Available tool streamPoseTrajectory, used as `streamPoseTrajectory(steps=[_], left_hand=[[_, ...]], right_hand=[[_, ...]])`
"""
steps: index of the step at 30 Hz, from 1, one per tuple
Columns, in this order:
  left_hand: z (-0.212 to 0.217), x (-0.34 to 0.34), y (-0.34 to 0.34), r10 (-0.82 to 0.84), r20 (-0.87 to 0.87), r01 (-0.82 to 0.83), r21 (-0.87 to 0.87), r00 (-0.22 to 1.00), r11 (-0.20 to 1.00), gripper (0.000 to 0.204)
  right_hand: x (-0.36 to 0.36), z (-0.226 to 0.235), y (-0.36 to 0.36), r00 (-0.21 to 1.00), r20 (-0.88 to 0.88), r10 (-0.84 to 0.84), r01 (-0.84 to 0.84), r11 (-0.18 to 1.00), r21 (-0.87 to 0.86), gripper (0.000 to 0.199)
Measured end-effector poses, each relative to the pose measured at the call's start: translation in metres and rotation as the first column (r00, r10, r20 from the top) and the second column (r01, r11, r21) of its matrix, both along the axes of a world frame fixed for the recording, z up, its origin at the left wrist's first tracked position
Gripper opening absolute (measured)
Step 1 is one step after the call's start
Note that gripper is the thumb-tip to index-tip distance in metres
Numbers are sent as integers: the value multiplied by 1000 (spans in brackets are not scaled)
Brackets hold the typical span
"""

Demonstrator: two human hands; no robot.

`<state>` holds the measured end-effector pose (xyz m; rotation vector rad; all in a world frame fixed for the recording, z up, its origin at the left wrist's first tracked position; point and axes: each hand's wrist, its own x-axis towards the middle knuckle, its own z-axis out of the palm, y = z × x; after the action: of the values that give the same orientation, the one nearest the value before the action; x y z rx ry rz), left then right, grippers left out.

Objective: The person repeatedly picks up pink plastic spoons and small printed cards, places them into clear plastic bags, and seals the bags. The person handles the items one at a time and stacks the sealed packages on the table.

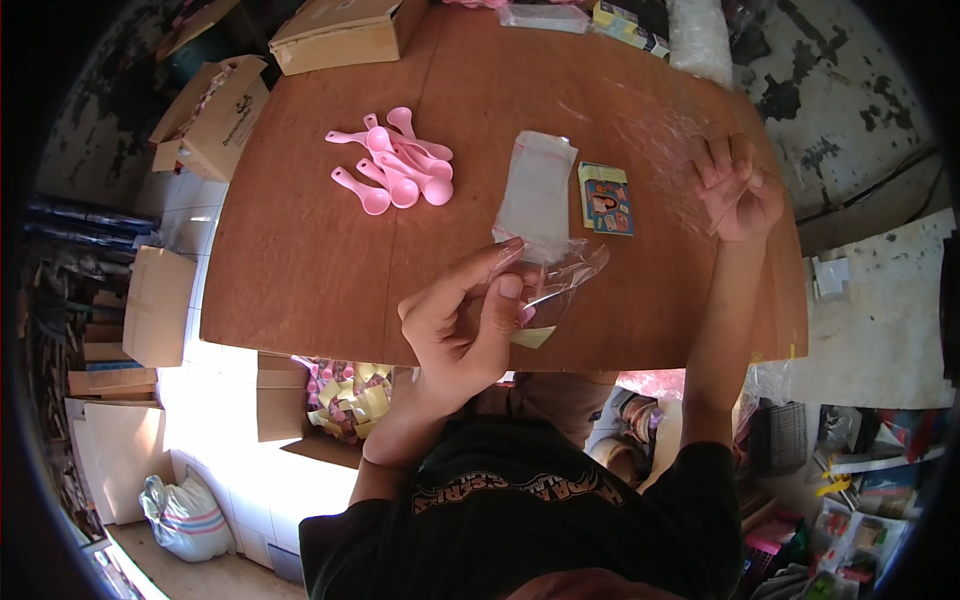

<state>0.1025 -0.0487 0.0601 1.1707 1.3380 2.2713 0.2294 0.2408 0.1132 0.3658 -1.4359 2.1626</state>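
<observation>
My left hand (462, 318) pinches a small clear plastic bag (560, 283) near the front edge of the brown table (300, 260); something pink shows inside the bag by my fingers. My right hand (738, 188) is raised over the table's right side, fingers curled on a thin clear strip or film; what it grips is hard to make out. A stack of clear bags (538, 190) lies in the middle. Next to the stack sits a small colourful box (606, 198). A pile of pink plastic spoons (398, 160) lies to the left of the stack.
Cardboard boxes stand at the table's far left corner (340, 32) and beside it on the left (212, 118). More small boxes (630, 26) and plastic wrap (698, 38) sit at the far edge. A bin of yellow and pink items (350, 395) is below the table.
</observation>
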Motion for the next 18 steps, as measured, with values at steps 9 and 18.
streamPoseTrajectory(steps=[9,18], left_hand=[[-13,-4,15,107,59,-104,-58,992,993,16],[-11,-11,25,-125,153,94,198,980,976,30]], right_hand=[[8,-74,36,98,-261,-960,400,-202,894,39],[-28,-16,-139,806,-92,-585,428,469,772,14]])
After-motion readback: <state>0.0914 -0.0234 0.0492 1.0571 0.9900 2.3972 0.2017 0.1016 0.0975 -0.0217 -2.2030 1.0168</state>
